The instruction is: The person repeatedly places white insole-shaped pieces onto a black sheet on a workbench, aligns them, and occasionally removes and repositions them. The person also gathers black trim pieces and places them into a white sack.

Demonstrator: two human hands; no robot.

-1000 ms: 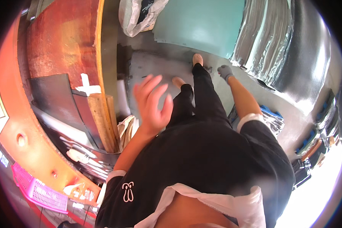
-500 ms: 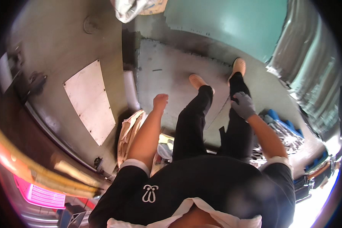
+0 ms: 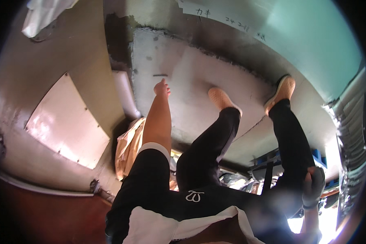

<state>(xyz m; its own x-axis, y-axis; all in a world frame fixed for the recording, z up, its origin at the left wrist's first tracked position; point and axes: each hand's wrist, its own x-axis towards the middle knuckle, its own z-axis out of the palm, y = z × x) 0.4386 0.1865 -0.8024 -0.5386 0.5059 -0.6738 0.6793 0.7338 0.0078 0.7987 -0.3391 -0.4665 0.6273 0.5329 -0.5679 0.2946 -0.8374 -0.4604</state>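
My bare left hand (image 3: 162, 88) reaches ahead over the grey floor, its fingers curled in and nothing visible in them. Just beyond it in the picture, a short dark strip or mark (image 3: 160, 75) lies on the floor; I see no contact with it. My right hand (image 3: 314, 187), in a grey glove that leaves some fingertips bare, hangs low beside my right trouser leg (image 3: 290, 140). Its fingers look loosely bent and apart, with no held thing showing, though part of the hand is in shadow.
A brownish panel with a pale riveted plate (image 3: 69, 122) is on the left, near a bunched beige cloth (image 3: 130, 148). Green sheeting (image 3: 313, 36) covers the far right floor. Ribbed plastic-like material (image 3: 354, 134) stands at the right edge. My pinkish shoes (image 3: 225, 100) are on the floor.
The view has turned and shifted, and my feet appear farther right. My left arm is stretched farther forward. My right hand has dropped back beside my leg.
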